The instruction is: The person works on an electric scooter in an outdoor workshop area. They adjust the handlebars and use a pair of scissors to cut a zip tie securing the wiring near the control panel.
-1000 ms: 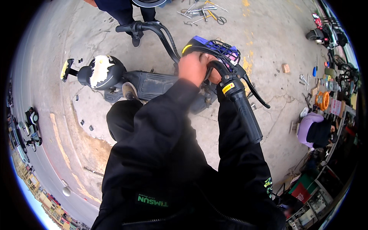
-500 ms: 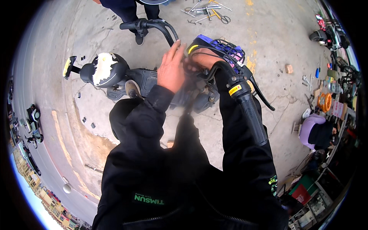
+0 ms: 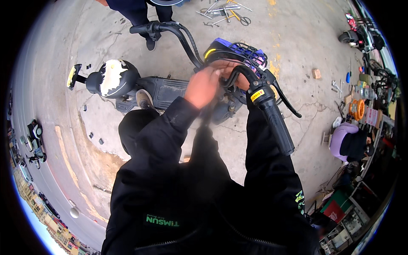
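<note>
My left hand (image 3: 201, 87) is raised at the centre of a black electric scooter, its fingers bent and bunched against my right hand (image 3: 238, 75). What they pinch is hidden. My right hand is partly behind the curved handlebar, beside the black right grip (image 3: 276, 127) with its brake lever (image 3: 288, 103). Above my hands is a purple bag (image 3: 225, 43) with loose black cables. The footboard (image 3: 163, 93) lies beneath, and the round black seat (image 3: 97, 83) has torn, pale patches.
A person in dark trousers (image 3: 142, 17) stands beyond the left handlebar (image 3: 142, 29). Scattered tools (image 3: 225, 12) lie on the concrete. At right are parked scooters (image 3: 359, 38), an orange ring (image 3: 358, 109) and a bent-over person in lilac (image 3: 344, 142). A road with vehicles (image 3: 36, 140) is at left.
My left hand went left with fingers stretched half a second ago and has now come back rightward, fingers bent toward my right hand. My right hand stays by the handlebar.
</note>
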Tool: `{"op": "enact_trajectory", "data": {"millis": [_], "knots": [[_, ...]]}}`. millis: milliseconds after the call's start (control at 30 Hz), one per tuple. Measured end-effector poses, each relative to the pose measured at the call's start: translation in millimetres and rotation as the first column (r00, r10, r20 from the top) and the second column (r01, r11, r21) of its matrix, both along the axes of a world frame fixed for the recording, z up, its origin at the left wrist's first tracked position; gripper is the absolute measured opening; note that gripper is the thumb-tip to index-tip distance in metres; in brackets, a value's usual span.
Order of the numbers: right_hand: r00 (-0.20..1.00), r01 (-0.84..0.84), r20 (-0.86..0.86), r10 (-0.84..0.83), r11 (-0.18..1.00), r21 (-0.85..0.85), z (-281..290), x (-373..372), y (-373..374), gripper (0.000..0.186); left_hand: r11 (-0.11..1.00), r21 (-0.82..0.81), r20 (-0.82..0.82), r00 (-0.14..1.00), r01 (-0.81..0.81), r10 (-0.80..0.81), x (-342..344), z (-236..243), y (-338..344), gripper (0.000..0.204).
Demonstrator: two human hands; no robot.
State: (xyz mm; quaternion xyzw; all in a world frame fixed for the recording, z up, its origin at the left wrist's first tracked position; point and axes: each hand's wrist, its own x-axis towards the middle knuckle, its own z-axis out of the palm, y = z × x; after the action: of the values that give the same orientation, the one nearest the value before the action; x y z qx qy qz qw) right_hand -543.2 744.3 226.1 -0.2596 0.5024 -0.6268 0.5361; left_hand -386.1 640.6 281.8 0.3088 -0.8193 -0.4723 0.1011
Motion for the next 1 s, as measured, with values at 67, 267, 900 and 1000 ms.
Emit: {"op": "enact_trajectory", "data": {"millis": [67,267,900,1000], "knots": [[0.992,0.104,0.061,-0.106,0.994,0.032,-25,-2,10,0.04,0.99,-0.095,0.086,0.99,-0.101,0.109,-31,-7,1,0.032],[-0.076,-0.028,-0.807,0.586,0.808,0.589,-66,-21,22,0.052,0.877,-0.432,0.337,0.94,0.21,-0.059,-59,-8,2,0.03],[0.984,-0.104,-0.12,0.13,0.974,0.202,21,-16,-18,0.041,0.976,-0.15,-0.172,0.976,-0.158,0.132,10,-21,-17,0.044],[0.905,-0.332,-0.232,0.357,0.933,0.14,25,-30,-24,0.036,0.984,-0.177,-0.202,0.977,0.023,-0.06,3,-52,-32,0.051]]}}
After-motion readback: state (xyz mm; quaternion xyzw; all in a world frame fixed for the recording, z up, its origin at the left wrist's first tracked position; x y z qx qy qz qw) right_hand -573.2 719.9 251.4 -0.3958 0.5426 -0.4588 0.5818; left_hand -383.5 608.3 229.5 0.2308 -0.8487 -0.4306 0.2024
